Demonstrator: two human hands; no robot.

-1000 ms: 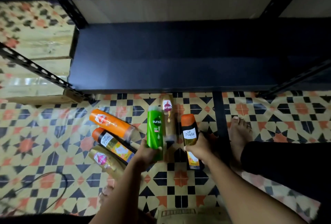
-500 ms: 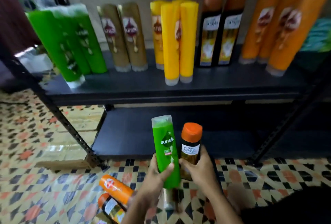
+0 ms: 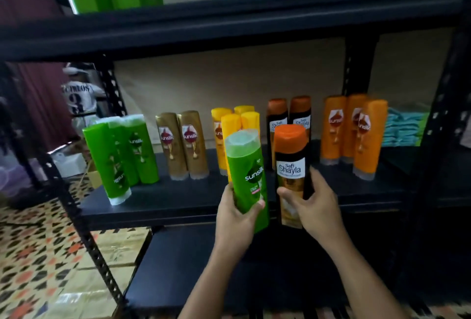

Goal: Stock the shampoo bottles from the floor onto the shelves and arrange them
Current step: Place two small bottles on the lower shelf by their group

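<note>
Both bottles are being carried up to the middle shelf [image 3: 178, 206] for placing. The left hand [image 3: 235, 219] is wrapped around a green Sunsilk bottle [image 3: 248, 178], cap up; the right hand [image 3: 314, 206] is closed around a black, orange-capped bottle [image 3: 290, 165] labelled "Safi Shayla". Both are held just in front of the shelf edge, not yet set down. Next, likely, the green one should go left to the green Sunsilk group [image 3: 122, 153], and the Safi Shayla straight back to its matching pair [image 3: 289, 114]. Gold, yellow and orange bottles there also read "sunsilk".
</note>
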